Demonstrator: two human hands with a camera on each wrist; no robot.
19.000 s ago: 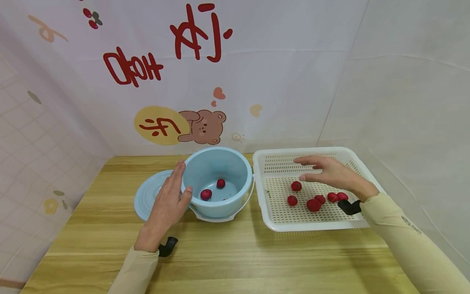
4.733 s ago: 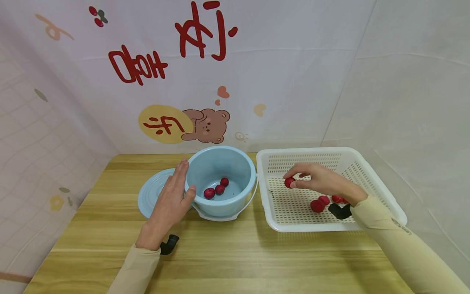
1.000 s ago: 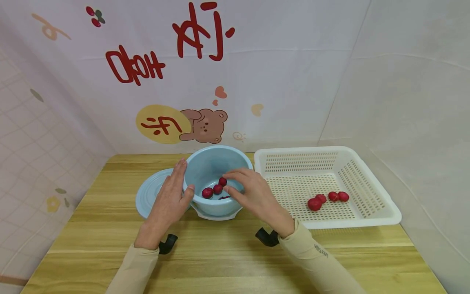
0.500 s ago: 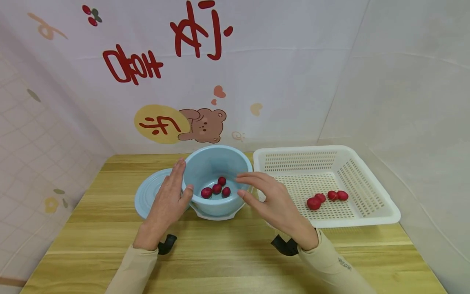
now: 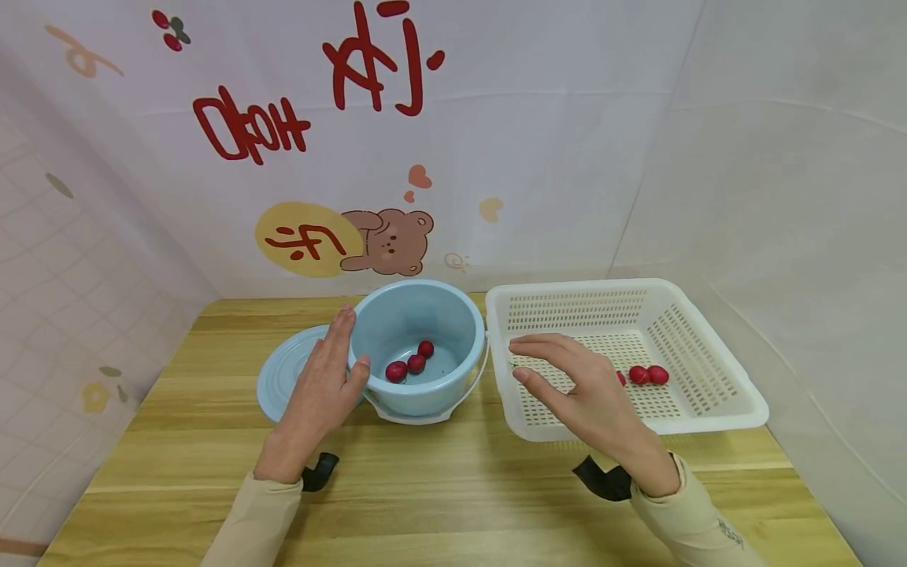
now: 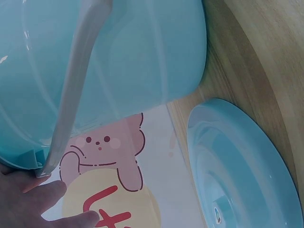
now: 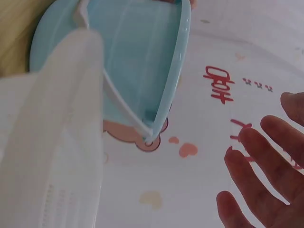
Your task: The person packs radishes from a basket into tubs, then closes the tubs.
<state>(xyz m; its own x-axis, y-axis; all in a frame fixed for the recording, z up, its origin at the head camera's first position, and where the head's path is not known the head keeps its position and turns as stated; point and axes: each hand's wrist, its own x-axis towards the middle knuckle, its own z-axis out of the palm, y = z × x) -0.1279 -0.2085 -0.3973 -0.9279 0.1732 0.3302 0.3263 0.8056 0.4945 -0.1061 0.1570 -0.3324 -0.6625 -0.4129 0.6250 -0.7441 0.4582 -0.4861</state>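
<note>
A light blue bucket (image 5: 418, 398) with a pale handle stands at mid-table. Inside it show three small red radishes (image 5: 396, 371). My left hand (image 5: 322, 390) lies against the bucket's left side, fingers extended and thumb near the rim; the left wrist view has fingertips beside the handle joint (image 6: 42, 166). Over the left part of the white plastic basket (image 5: 697, 425) hovers my right hand (image 5: 584, 386), thumb and fingers spread and holding nothing. Several more red radishes (image 5: 657, 375) lie in the basket, some partly hidden behind that hand.
Left of the bucket lies its round blue lid (image 5: 279, 378), partly behind my left hand. A patterned white cloth backdrop (image 5: 553, 157) rises behind the wooden table (image 5: 425, 504). More white cloth closes off both sides.
My right hand has moved right, from inside the bucket to over the basket, after letting go of a radish. That radish, visible half a second ago, is now out of sight. The left hand stays put.
</note>
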